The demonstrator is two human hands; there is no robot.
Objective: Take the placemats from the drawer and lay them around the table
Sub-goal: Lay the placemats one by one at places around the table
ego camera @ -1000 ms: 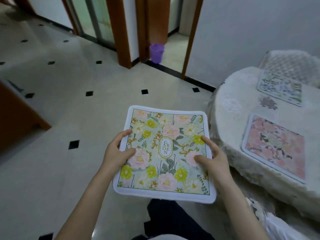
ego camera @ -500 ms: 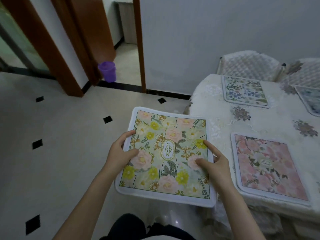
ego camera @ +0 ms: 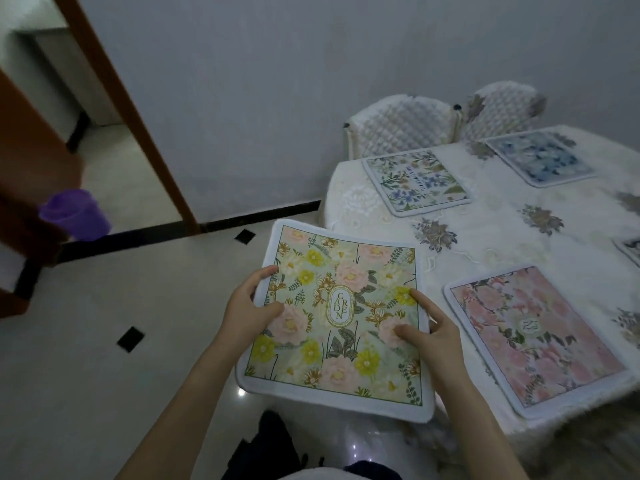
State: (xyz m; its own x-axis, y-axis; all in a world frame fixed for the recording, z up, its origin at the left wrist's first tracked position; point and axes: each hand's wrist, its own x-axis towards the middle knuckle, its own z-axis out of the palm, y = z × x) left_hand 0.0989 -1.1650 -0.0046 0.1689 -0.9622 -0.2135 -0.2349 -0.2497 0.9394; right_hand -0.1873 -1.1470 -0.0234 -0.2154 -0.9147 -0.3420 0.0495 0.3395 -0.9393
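Observation:
I hold a yellow-and-pink floral placemat (ego camera: pixel 341 317) with a white border flat in the air, at the left edge of the table (ego camera: pixel 498 237). My left hand (ego camera: pixel 251 306) grips its left edge, thumb on top. My right hand (ego camera: pixel 429 332) grips its right edge. On the white lace tablecloth lie a pink floral placemat (ego camera: pixel 533 336) near me, a green-and-blue one (ego camera: pixel 415 181) farther back, and a blue one (ego camera: pixel 540 161) at the far side. The corner of another mat (ego camera: pixel 628 249) shows at the right edge.
Two quilted white chair backs (ego camera: pixel 401 123) stand against the grey wall behind the table. A purple bin (ego camera: pixel 74 213) sits by the wooden door frame (ego camera: pixel 138 109) at left. The tiled floor (ego camera: pixel 104 341) spreads to my left.
The view has swung right, bringing more of the table and its mats into sight. The held placemat has come closer to the table's left edge, both hands keeping their grip.

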